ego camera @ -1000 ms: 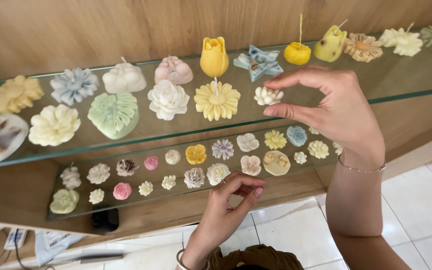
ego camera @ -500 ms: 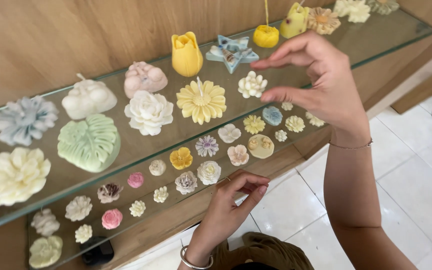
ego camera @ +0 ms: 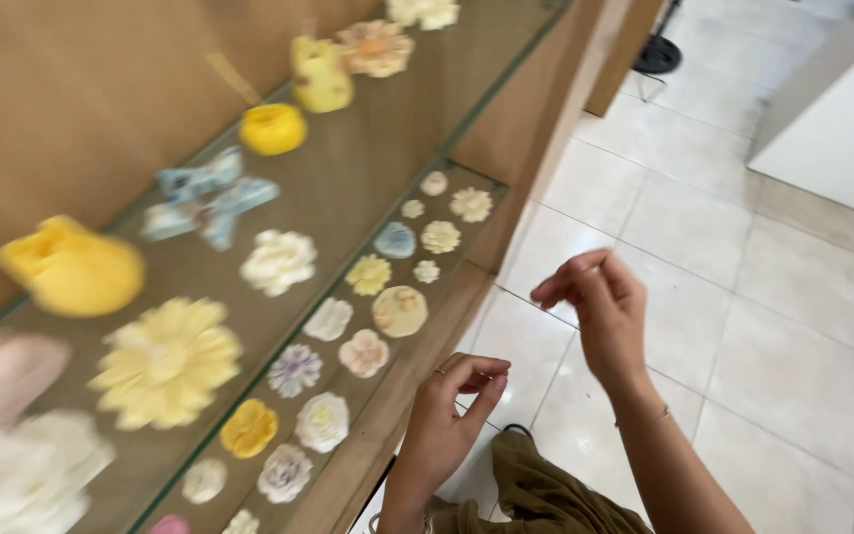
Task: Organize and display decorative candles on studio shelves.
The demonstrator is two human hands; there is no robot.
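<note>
Right hand (ego camera: 600,311) hangs out over the floor tiles (ego camera: 743,297), off the shelves, fingers bent and thumb drawn near the fingertips in a narrow pinch with nothing in it. Left hand (ego camera: 452,410) sits lower, just beside the wooden edge of the lower shelf (ego camera: 387,405), fingers curled loosely and empty too. Both forearms rise from the bottom of the view, wrists slightly bent. Nearest the left hand are small flower candles on that shelf: a peach one (ego camera: 364,352) and a round cream one (ego camera: 399,311). They look like moulded wax, so probably light, stiff, a little slick, with thin petals that could chip; best pinched at the sides of the base. The glass shelf (ego camera: 368,148) above carries bigger candles, blurred, among them a yellow daisy (ego camera: 165,361)
</note>
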